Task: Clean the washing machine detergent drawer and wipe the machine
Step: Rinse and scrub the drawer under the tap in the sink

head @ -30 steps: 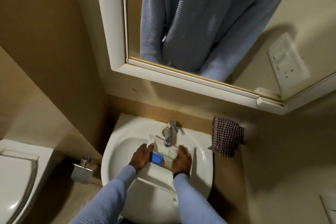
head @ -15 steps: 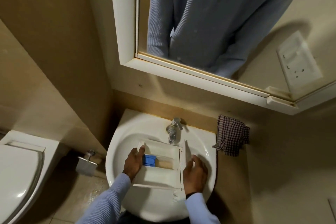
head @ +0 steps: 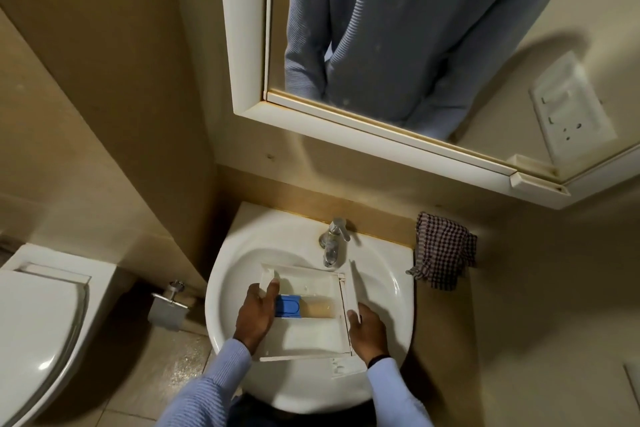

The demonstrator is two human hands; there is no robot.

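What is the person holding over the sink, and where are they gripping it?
The detergent drawer: the left hand grips its left wall, the right hand its front panel.

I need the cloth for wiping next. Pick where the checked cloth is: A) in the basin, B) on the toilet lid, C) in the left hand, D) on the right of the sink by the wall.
D: the checked cloth hangs over the right edge of the sink, against the wall.

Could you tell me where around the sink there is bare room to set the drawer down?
Bare rim lies left of the tap and along the sink's left edge. The basin is crowded: the detergent drawer and both hands, left hand and right hand, fill it. The checked cloth takes the right ledge.
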